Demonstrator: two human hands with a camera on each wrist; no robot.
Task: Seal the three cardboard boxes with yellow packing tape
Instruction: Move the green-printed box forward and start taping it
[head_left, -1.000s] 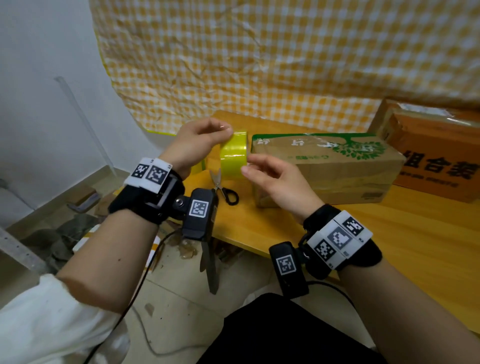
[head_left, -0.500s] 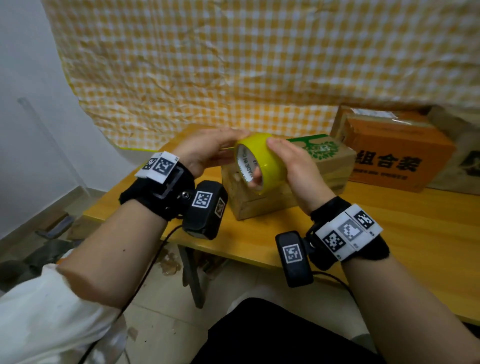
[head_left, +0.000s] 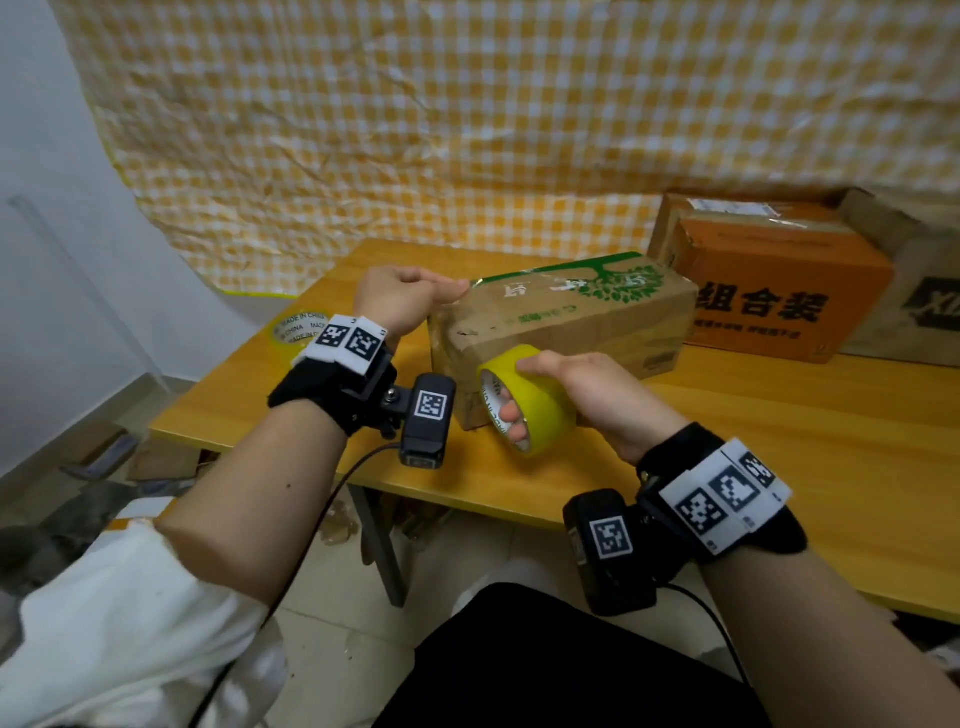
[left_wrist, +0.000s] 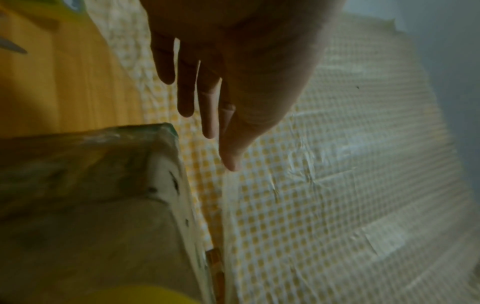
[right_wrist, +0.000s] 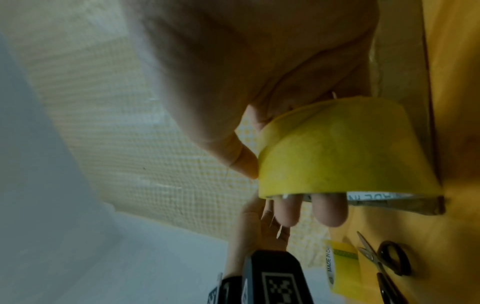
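Observation:
A long brown cardboard box (head_left: 571, 317) with a green tree print lies on the wooden table (head_left: 779, 441). My right hand (head_left: 597, 389) grips a yellow tape roll (head_left: 540, 410) against the box's near end, fingers through the core and thumb on the rim (right_wrist: 337, 152). My left hand (head_left: 405, 299) rests at the box's top left corner with its thumb on the edge. In the left wrist view its fingers (left_wrist: 207, 92) are straight above the box corner (left_wrist: 78, 185). A faint clear strip seems to run from the thumb toward the roll (left_wrist: 140, 296). An orange box (head_left: 779, 291) and a dark-printed box (head_left: 930, 296) stand at the right.
A second, thinner tape roll (head_left: 296, 327) lies flat on the table's left end, with black-handled scissors (right_wrist: 384, 263) beside it. A yellow checked cloth (head_left: 467, 130) hangs behind the table. The table's near edge runs just under my wrists, with floor clutter at the left.
The roll went from my left hand to my right and dropped to the box's near end. My left hand let go of it and moved up to the box's top corner.

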